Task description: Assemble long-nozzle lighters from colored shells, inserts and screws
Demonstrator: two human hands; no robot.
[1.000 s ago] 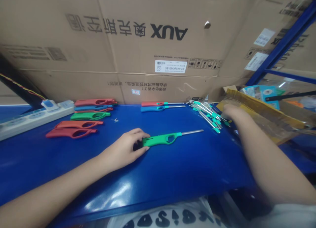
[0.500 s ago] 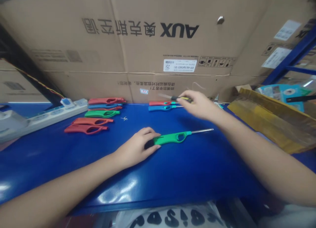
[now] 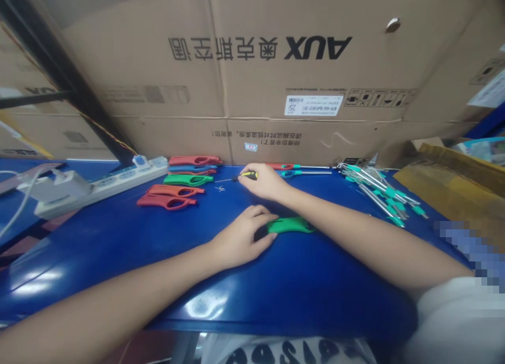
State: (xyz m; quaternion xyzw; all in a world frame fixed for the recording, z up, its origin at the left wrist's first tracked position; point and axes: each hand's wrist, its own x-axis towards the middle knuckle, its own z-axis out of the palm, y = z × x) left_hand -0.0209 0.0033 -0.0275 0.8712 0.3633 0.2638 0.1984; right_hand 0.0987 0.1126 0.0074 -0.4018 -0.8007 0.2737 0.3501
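Note:
My left hand is closed around the rear end of a green lighter lying on the blue table. The lighter's front end is hidden behind my right forearm. In my right hand is a screwdriver with a yellow and black handle. Its thin shaft points left, with the tip close to a small pile of screws. Left of the pile lie several lighter bodies without metal tubes, including a green body and a red body. Behind my right hand are a red lighter and a blue lighter.
Several metal tubes with teal ends are heaped at the back right, near a yellow-brown wrapped package. A white power strip with plugs lies at the left. A large cardboard box stands along the back edge.
My right hand has moved left and slightly down with the screwdriver, bringing its tip to the screws. My left hand stays on the green lighter. The view has shifted, showing more on the left.

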